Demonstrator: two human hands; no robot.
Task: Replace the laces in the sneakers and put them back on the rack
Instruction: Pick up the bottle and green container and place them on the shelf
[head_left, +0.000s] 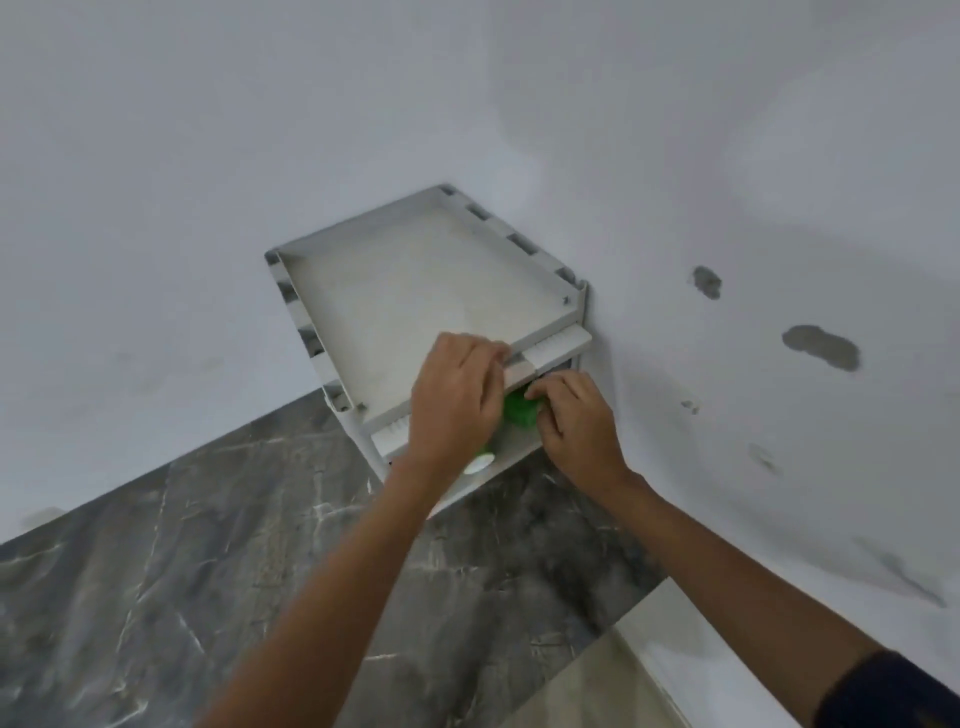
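Left hand (454, 395) and right hand (574, 423) both gripped a green sneaker (519, 408), partly hidden, on the shelf under the white plastic rack (415, 280) top.

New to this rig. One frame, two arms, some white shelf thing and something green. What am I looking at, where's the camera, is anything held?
There is no robot here. A person wears one wide-angle camera on the head, and it looks forward and down, so the arms entering from the bottom are the person's own.

The white rack stands on the dark marble floor in a corner of white walls. Its top shelf is bare.

Both hands reach to the shelf below, at a green sneaker with a white sole. The left hand lies over the front edge of the top shelf and hides much of the shoe. The right hand has curled fingers against the green part. The frame is blurred, so I cannot tell how firm either grip is.
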